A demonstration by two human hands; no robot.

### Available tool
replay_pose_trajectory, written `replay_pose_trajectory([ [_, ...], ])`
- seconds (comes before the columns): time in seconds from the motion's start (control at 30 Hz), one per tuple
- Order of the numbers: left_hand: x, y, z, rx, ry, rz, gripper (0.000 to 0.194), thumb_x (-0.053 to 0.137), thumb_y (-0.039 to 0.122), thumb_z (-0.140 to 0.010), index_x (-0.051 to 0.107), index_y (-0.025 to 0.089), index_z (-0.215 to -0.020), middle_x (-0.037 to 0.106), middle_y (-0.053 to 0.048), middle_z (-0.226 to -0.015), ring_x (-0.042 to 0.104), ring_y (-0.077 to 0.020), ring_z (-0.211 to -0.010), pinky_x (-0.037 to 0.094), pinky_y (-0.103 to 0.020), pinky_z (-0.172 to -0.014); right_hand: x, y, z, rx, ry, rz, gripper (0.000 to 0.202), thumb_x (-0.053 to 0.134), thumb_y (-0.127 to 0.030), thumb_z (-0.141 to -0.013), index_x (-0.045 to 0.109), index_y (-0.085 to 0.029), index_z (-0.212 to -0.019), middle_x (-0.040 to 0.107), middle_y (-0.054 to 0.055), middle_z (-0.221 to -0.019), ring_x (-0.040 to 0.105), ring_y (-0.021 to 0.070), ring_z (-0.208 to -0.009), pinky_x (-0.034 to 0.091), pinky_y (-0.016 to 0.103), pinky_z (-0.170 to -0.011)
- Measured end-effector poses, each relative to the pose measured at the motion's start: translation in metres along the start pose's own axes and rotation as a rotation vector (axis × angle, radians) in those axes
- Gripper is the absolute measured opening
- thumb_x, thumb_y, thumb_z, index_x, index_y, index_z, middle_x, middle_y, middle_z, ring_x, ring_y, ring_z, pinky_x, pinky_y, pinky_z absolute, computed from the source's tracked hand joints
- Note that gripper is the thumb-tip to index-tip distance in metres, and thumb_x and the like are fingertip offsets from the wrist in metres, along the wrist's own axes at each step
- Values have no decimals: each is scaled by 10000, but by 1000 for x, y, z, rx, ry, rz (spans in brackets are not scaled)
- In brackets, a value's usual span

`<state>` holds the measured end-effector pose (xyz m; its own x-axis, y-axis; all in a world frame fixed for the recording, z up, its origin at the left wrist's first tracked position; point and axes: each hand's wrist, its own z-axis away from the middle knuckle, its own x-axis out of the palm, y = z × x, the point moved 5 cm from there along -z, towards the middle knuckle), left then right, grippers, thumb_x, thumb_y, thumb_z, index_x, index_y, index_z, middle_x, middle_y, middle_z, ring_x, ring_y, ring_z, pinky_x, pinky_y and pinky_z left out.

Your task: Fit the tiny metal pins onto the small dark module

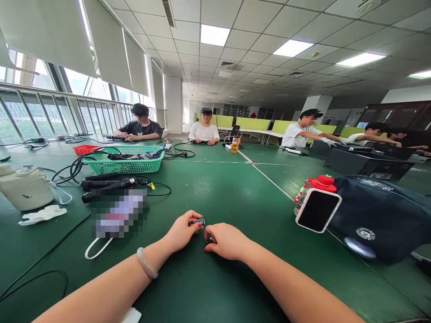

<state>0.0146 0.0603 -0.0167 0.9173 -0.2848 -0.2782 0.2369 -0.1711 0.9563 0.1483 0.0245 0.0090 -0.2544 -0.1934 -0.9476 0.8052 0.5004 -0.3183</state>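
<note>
Near the middle of the green table, my left hand point(184, 229) pinches a small flat blue-and-white piece point(200, 221) between thumb and fingers. It looks like a little circuit board, though it is too small to be sure. Just to its right is my right hand point(226, 241), with fingers curled and thumb close to the tabletop. A small dark piece point(209, 241) shows between its thumb and fingers, mostly hidden. The two hands are close together but apart. A pale bangle point(147, 264) circles my left wrist.
On the left stand a green basket point(126, 167), black cabled devices point(111, 185), a blurred pouch point(121, 214) and a cream jug point(25, 188). To the right, a phone point(318, 211) leans against a red-lidded bottle point(323, 183) beside a dark bag point(387, 215). Several people sit around the table.
</note>
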Motion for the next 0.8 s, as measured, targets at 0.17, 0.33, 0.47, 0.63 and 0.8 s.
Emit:
replay_pose_trajectory([
  [0.17,0,-3,-1,-1,0,3,227,562,279,-714,540,171,-913,620,-13,-756,553,-121,-634,452,-272,-638,4,-1,-2,-3,-10,-31,75,611,-261,-741,597,-219,-802,607,-21,-722,525,116,-638,291,205,-514],
  [0.33,0,0,-1,-4,6,6,218,564,266,-716,538,168,-909,628,-21,-774,566,-123,-653,462,-273,-652,4,-3,-1,-49,-13,-24,23,584,-191,-747,588,-199,-726,593,-25,-691,505,99,-618,276,199,-510],
  [0.47,0,2,1,-19,10,-16,203,554,257,-728,540,169,-910,626,-15,-757,572,-122,-659,466,-269,-655,-2,4,0,6,-11,-46,75,624,-246,-734,584,-205,-784,582,-26,-708,495,95,-618,276,193,-509],
  [0.63,0,1,0,-21,-4,-16,215,545,258,-734,533,167,-928,623,-24,-787,585,-133,-703,466,-271,-664,-2,12,-2,53,12,-75,91,626,-238,-731,585,-206,-806,578,-21,-721,488,98,-624,271,195,-507],
  [0.8,0,-1,-1,-16,-3,-3,223,545,261,-731,525,164,-930,624,-34,-803,591,-144,-736,466,-275,-664,4,10,-5,11,13,-80,36,572,-175,-756,593,-192,-732,580,-10,-718,489,104,-641,290,203,-536],
])
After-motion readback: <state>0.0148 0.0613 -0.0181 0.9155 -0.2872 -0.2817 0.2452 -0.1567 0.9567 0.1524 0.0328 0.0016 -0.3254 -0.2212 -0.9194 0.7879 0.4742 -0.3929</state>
